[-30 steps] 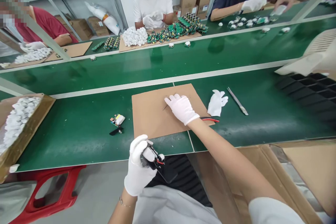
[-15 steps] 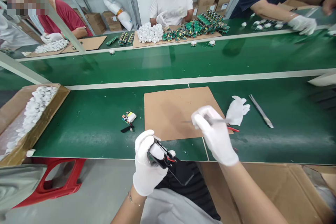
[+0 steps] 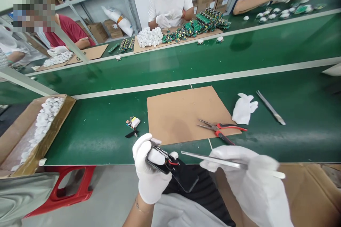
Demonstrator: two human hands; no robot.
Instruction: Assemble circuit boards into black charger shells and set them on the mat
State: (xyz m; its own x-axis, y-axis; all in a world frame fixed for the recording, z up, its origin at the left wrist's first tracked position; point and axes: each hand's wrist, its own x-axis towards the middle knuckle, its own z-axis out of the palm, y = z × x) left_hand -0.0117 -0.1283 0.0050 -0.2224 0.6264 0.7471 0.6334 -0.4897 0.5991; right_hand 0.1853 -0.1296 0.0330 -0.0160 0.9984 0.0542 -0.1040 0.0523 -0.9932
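My gloved left hand (image 3: pixel 146 181) is closed around an open black plastic casing (image 3: pixel 185 177), tilted over my lap at the table's front edge. Inside the casing sit a white block (image 3: pixel 156 156) and a short red wire (image 3: pixel 173 162). In my gloved right hand (image 3: pixel 255 177) are metal tweezers (image 3: pixel 205 156), pinched between the fingers. Their tips point left, close to the casing's upper right side; whether they touch it I cannot tell. Red-and-black needle-nose pliers (image 3: pixel 216 127) lie on the cardboard sheet (image 3: pixel 173 113), just beyond the tweezers.
Left of the cardboard lie a small circuit board (image 3: pixel 133 122) and a black piece (image 3: pixel 131 134). A loose glove (image 3: pixel 243 109) and another pair of tweezers (image 3: pixel 271 108) lie right. A box of white parts (image 3: pixel 57 138) stands far left. Co-workers sit behind piled boards (image 3: pixel 199 25).
My right hand has moved toward me and to the right with the tweezers, uncovering the pliers. My left hand still holds the casing in nearly the same place. The whole view has tilted slightly.
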